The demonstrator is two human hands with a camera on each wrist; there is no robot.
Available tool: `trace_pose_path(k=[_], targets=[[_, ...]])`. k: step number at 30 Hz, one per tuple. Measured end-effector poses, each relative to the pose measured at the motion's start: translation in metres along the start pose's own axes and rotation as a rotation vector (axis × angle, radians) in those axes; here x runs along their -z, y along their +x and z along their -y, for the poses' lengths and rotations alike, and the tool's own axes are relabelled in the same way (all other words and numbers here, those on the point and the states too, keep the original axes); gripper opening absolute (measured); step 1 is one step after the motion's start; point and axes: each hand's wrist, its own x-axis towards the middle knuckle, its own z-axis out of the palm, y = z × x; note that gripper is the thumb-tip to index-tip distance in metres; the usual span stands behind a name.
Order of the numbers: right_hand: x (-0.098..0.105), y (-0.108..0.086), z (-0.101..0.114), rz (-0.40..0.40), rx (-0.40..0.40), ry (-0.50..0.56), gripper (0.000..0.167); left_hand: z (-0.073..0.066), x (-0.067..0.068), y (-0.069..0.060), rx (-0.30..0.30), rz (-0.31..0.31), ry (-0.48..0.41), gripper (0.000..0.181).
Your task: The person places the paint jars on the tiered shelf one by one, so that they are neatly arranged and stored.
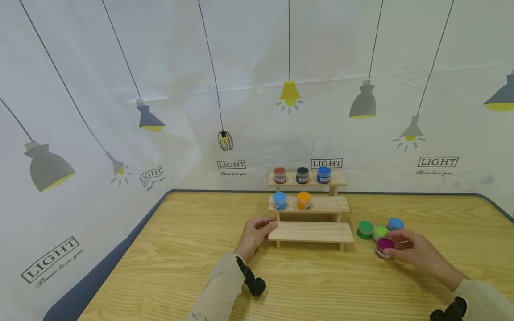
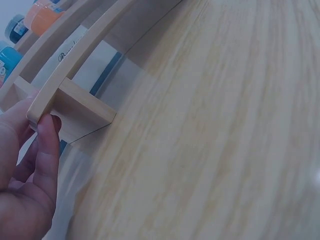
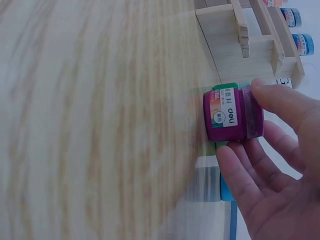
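On the left we have the left hand point(image 1: 254, 234), thumb and fingers pinching the left end of the rack point(image 1: 311, 232) at its lowest step, the rack standing on the table point(image 1: 180, 258). Along we go: up top sit the red jar point(image 1: 279, 175), the black jar point(image 1: 302, 175) and the navy jar point(image 1: 323, 175); on the middle step, the sky-blue jar point(image 1: 279, 201), then the orange jar point(image 1: 304, 201). Past the rack we find the green jar point(image 1: 365, 230), the lime jar point(image 1: 379, 232) just beside it, and in front of that, the purple jar point(image 1: 384, 248), gripped by the right hand point(image 1: 419, 252) between thumb and fingers; whether its base touches the table, we cannot tell. Behind those fingers we spot the blue jar point(image 1: 395, 224).
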Motion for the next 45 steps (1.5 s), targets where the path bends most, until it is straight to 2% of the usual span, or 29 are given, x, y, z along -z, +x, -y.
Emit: trace_pose_path(k=[5, 21, 30, 38, 45], targets=[[0.000, 0.000, 0.000, 0.017, 0.017, 0.008, 0.036, -0.001, 0.000, -0.002, -0.011, 0.002, -0.003, 0.026], [-0.001, 0.001, 0.003, 0.068, -0.034, 0.021, 0.037, -0.002, 0.000, -0.003, -0.014, 0.007, -0.019, 0.027], [-0.002, 0.001, 0.005, 0.075, 0.016, 0.022, 0.035, -0.002, 0.000, -0.002, -0.007, 0.004, -0.020, 0.027], [-0.002, 0.002, 0.007, 0.162, 0.033, 0.064, 0.040, -0.001, 0.001, -0.001, -0.007, 0.024, -0.010, 0.029], [-0.003, 0.001, 0.007, 0.171, 0.043, 0.068, 0.042, -0.020, 0.000, -0.014, -0.009, 0.034, 0.005, 0.027]])
